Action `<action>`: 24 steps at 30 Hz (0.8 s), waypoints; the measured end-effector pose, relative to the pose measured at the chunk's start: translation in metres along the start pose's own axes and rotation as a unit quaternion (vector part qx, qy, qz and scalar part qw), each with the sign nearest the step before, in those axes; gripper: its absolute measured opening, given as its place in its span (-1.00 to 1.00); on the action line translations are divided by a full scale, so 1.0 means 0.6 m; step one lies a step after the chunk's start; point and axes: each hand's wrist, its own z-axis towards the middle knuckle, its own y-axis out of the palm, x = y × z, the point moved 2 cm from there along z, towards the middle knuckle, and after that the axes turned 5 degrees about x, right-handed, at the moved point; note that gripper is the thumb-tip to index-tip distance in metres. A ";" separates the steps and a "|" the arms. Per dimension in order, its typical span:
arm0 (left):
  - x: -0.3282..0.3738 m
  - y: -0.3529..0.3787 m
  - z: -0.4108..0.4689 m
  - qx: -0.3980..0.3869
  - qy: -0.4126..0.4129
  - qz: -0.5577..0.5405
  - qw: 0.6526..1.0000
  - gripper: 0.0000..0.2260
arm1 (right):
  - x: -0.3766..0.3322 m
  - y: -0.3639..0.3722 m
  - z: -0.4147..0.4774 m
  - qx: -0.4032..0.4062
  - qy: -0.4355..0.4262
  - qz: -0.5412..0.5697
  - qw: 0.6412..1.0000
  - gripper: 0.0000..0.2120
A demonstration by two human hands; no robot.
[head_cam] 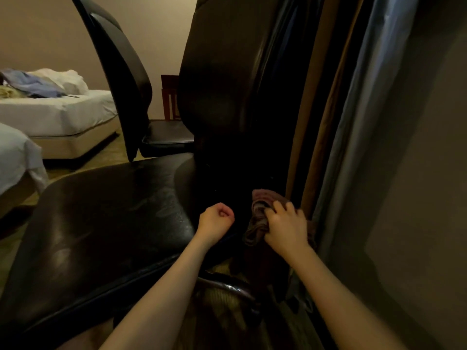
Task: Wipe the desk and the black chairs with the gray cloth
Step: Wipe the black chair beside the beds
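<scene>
Dim bedroom, beds [63, 109] left, curtain [353, 122] right; near chair [101, 223] foremost, far chair [126, 84] behind; desk unseen. Bunched cloth [255, 228] gripped by right hand [285, 228] low on near chair's back, close to curtain; left hand [214, 219] fisted, empty, over seat edge. Likely faults: wadded cloth skipping the dark seam; cloth catching curtain.

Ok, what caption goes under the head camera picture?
Right hand grips the cloth low at the black chair; left hand curled, empty.
</scene>
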 end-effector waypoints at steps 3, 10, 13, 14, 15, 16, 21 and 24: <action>0.000 -0.001 0.001 0.003 -0.006 -0.028 1.000 -0.77 | 0.005 -0.041 0.010 -0.124 0.091 0.121 0.981 -0.81; 0.005 -0.067 0.020 0.126 -0.005 -0.049 0.991 -0.88 | -0.070 -0.091 0.113 0.072 0.098 0.212 0.970 -0.67; -0.021 -0.071 0.011 0.145 -0.028 -0.044 0.988 -0.88 | -0.115 -0.034 0.138 0.097 0.089 0.158 0.979 -0.54; -0.018 -0.066 0.007 0.143 -0.015 -0.048 0.988 -0.87 | -0.115 -0.014 0.139 0.086 0.060 0.116 0.988 -0.51; -0.019 -0.062 0.006 0.141 -0.006 -0.054 0.988 -0.87 | -0.117 0.004 0.143 0.079 0.018 0.066 0.995 -0.49; -0.024 -0.060 0.006 0.140 -0.004 -0.059 0.988 -0.87 | -0.122 0.022 0.150 0.094 -0.014 0.035 0.995 -0.49; -0.037 -0.054 0.017 0.140 -0.003 -0.074 0.987 -0.87 | -0.141 0.083 0.228 0.025 -0.003 0.027 0.999 -0.64; -0.040 -0.053 0.022 0.138 -0.005 -0.091 0.986 -0.87 | -0.141 0.096 0.263 -0.045 -0.002 0.077 0.996 -0.73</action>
